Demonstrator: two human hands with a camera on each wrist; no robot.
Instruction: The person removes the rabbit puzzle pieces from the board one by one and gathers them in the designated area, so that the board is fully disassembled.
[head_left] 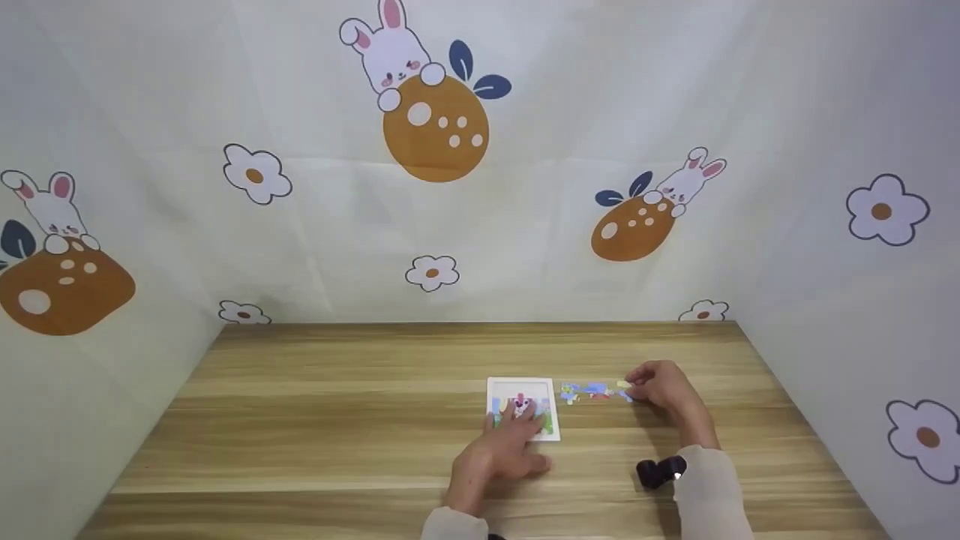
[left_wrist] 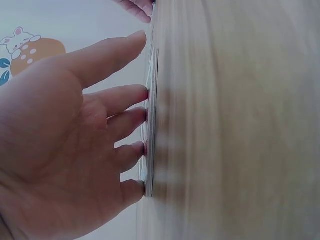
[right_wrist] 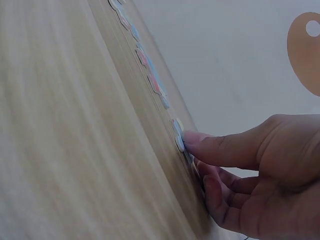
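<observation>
A white-framed puzzle board (head_left: 556,420) lies on the wooden table, its lower part filled with colourful pieces and its upper strip bare. The left hand (head_left: 506,448) rests on it with spread fingers; in the left wrist view that hand (left_wrist: 75,135) touches the thin board (left_wrist: 153,125) with its fingertips. To the board's right lie several loose puzzle pieces (head_left: 596,389). At their right end the right hand (head_left: 667,390) touches a piece. In the right wrist view the right hand (right_wrist: 255,175) has its thumb on a small piece (right_wrist: 178,136); whether it pinches it is hidden.
The wooden table (head_left: 337,420) extends on both sides of the board. Behind it and at both sides hangs a pale curtain (head_left: 315,225) with rabbits, oranges and flowers. A black device (head_left: 660,473) is at the right wrist.
</observation>
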